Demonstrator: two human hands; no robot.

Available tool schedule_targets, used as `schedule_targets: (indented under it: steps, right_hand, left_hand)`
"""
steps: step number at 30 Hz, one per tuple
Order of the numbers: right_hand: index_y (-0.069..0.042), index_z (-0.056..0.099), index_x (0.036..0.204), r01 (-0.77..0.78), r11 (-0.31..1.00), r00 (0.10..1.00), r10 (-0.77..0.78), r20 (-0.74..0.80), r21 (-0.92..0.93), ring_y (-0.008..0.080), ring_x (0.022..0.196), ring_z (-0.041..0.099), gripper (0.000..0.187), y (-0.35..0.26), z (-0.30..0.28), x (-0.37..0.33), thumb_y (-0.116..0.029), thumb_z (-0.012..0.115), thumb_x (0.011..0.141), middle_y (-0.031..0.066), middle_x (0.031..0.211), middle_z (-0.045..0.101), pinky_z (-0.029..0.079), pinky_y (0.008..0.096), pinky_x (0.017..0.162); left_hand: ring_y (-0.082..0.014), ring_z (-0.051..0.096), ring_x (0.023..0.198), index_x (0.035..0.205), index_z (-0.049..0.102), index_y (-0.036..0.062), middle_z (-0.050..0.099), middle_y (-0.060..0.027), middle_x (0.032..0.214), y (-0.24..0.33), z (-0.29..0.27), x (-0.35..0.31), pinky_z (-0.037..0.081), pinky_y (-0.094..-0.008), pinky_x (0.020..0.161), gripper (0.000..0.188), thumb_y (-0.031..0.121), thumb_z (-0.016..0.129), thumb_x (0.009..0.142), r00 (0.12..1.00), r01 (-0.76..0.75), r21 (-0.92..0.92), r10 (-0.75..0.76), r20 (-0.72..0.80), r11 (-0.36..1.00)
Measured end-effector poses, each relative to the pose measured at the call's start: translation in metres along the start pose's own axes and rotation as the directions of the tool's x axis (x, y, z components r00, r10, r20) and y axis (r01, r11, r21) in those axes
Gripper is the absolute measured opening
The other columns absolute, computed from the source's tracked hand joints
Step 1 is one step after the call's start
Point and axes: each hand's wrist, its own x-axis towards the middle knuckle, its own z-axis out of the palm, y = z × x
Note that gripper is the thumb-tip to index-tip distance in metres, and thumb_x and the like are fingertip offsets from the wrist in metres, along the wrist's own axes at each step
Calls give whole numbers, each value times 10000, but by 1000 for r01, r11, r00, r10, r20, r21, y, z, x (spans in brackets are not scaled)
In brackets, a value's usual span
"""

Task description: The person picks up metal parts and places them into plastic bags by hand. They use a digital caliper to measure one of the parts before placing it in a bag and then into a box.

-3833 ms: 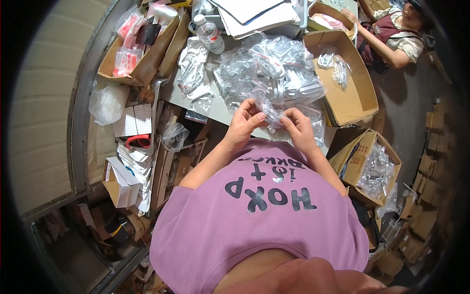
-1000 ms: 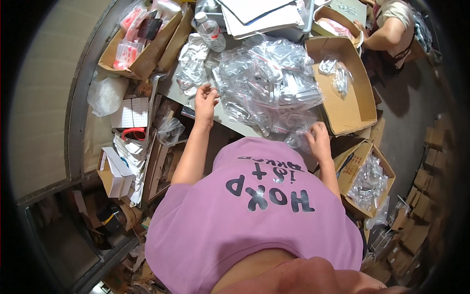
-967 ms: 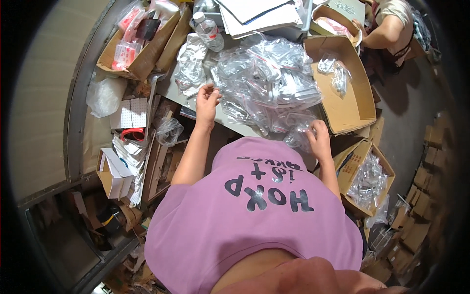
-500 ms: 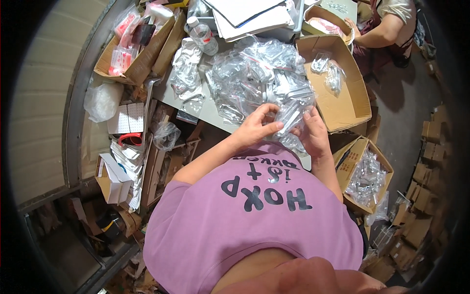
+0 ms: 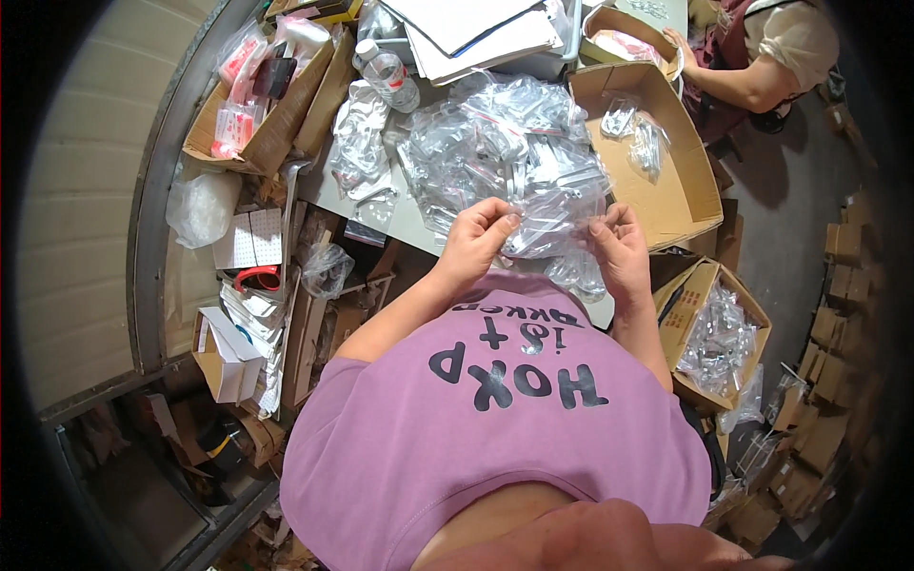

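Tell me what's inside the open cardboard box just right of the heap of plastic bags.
In the far part of the cardboard box lie small clear bags holding shiny pieces. Whatever is beneath them is covered.

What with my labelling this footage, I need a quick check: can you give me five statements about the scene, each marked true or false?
1. The left hand and right hand hold one clear plastic bag between them. True.
2. The wearer is dressed in a green jacket. False: it is a purple T-shirt with dark lettering.
3. A white-capped plastic bottle is at the far left of the pile of clear bags. True.
4. Right of that pile is a wooden crate. False: it is an open cardboard box with a few small bags in it.
5. A co-worker is at the upper right of the picture. True.
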Motion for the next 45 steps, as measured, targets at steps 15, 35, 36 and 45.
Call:
schedule_targets:
  steps: [15,35,36,45]
  right_hand:
    - [-41,446,966,-10,997,1000,8,-29,-81,131,727,602,227,-7,4,-4,-14,599,800,69,816,607,502,256,683]
    - [-42,498,796,-7,999,1000,7,3,-54,56,590,457,198,-4,0,-6,-228,536,853,5,679,494,367,180,569]
    - [-42,498,796,-8,998,1000,8,-2,-57,56,590,457,198,-3,-4,-6,-228,536,853,5,679,494,367,180,569]
    - [-69,415,619,-10,877,979,-89,183,480,82,435,304,392,-1,11,-1,-351,408,891,-3,455,319,326,209,509]
  left_hand:
    - [-51,438,504,947,498,46,485,13,653,1,-9,11,372,-177,425,167,206,465,912,931,155,-676,-336,-145,720]
    - [-65,407,477,933,487,67,526,-13,669,5,-140,37,300,-191,414,155,183,389,908,860,-60,-659,-296,-415,750]
    - [-81,454,506,901,479,70,574,-42,739,15,-148,40,342,-195,428,166,199,376,916,865,-126,-614,-217,-453,779]
    - [-160,576,829,1171,445,-41,578,-151,1042,17,-31,21,483,-240,724,467,303,520,864,969,216,-120,-197,152,969]
